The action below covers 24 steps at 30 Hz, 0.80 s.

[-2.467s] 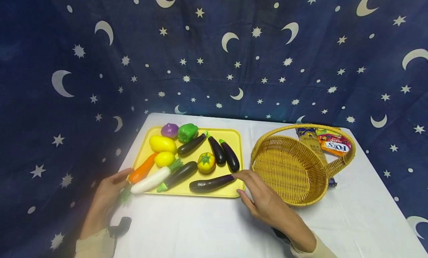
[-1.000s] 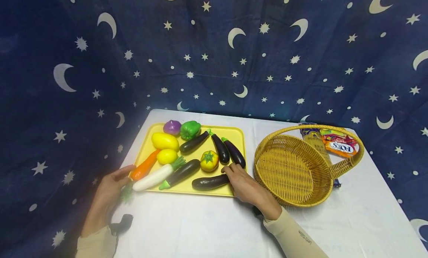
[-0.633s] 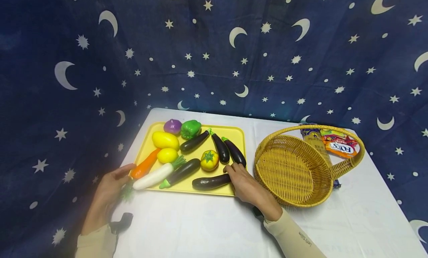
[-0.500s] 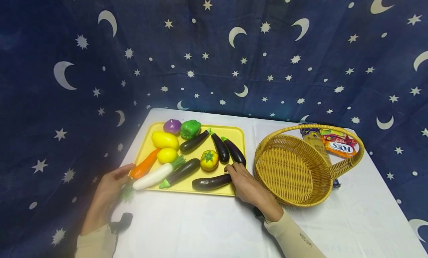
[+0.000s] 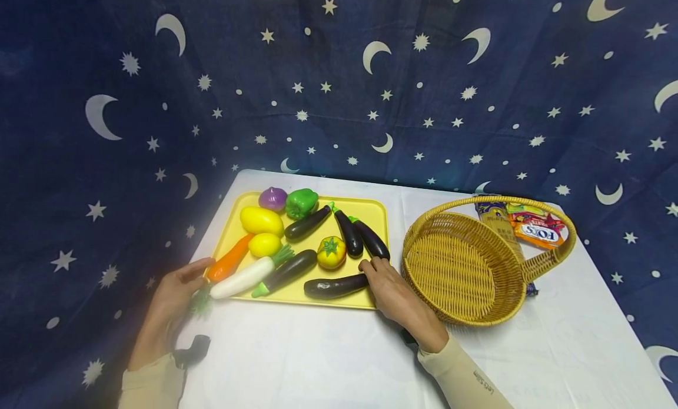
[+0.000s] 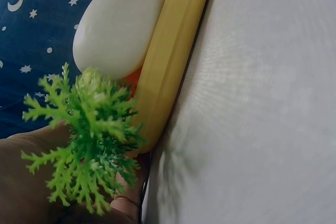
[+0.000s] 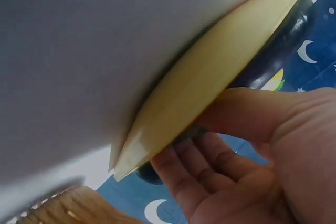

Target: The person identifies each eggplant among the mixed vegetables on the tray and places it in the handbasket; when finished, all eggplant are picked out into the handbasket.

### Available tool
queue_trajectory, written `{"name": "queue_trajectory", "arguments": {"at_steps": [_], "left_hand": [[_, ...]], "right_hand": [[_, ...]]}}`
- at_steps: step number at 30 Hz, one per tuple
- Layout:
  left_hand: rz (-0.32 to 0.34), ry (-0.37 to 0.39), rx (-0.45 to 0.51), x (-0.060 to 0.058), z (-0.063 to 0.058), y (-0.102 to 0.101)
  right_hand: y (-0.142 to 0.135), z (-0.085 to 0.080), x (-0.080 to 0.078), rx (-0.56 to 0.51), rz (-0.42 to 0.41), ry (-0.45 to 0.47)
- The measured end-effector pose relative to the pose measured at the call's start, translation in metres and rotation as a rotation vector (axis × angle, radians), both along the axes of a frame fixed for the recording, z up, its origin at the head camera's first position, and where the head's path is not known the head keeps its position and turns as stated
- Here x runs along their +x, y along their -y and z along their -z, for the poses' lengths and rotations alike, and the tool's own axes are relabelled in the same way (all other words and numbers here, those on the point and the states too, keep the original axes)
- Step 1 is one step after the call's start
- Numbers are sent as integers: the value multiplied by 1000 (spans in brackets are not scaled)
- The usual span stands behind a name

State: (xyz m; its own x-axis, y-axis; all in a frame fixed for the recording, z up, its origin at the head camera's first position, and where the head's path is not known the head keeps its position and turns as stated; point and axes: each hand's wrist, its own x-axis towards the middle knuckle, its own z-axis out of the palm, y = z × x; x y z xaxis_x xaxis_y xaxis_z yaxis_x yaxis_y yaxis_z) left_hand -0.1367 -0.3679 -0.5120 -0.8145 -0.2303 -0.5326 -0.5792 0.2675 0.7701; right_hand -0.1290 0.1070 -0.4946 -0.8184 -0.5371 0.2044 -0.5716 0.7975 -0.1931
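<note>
A yellow tray (image 5: 346, 300) holds toy vegetables and fruit. At its front right lies a dark eggplant (image 5: 333, 287), its stem end held between the thumb and curled fingers of my right hand (image 5: 397, 297). In the right wrist view, the thumb passes over the tray's rim, and the fingertips are partly hidden. At the tray's left edge, my left hand (image 5: 172, 294) grips the front-left corner, beside the orange carrot (image 5: 229, 262). The carrot's green leaves (image 6: 89, 140) cover much of that hand in the left wrist view. A white radish (image 5: 243, 281) lies close by.
A wicker basket (image 5: 450, 282) with a tall handle stands right of the tray. Behind it lie a gold packet (image 5: 500, 225) and an orange-red candy bag (image 5: 537, 229). More eggplants, a tomato (image 5: 331, 253), a green pepper (image 5: 302, 203) and a purple onion (image 5: 272, 199) fill the tray.
My right hand has come left and down over the eggplant's stem end, then shifted slightly right along it. The eggplant stays in place. My left hand keeps its spot at the tray corner.
</note>
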Motion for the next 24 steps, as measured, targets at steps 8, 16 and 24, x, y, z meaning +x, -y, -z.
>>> {"name": "queue_trajectory", "arguments": {"at_steps": [8,16,24], "left_hand": [[0,4,-6,1,-1,-1],[-1,-8,-8,0,0,0],[-1,-7,-2,1,3,0]], "right_hand": [[-7,-13,5,-124,10,107],[-12,-30,15,-249,-65,4],[-25,-50,24,-405,-184,-119]]}}
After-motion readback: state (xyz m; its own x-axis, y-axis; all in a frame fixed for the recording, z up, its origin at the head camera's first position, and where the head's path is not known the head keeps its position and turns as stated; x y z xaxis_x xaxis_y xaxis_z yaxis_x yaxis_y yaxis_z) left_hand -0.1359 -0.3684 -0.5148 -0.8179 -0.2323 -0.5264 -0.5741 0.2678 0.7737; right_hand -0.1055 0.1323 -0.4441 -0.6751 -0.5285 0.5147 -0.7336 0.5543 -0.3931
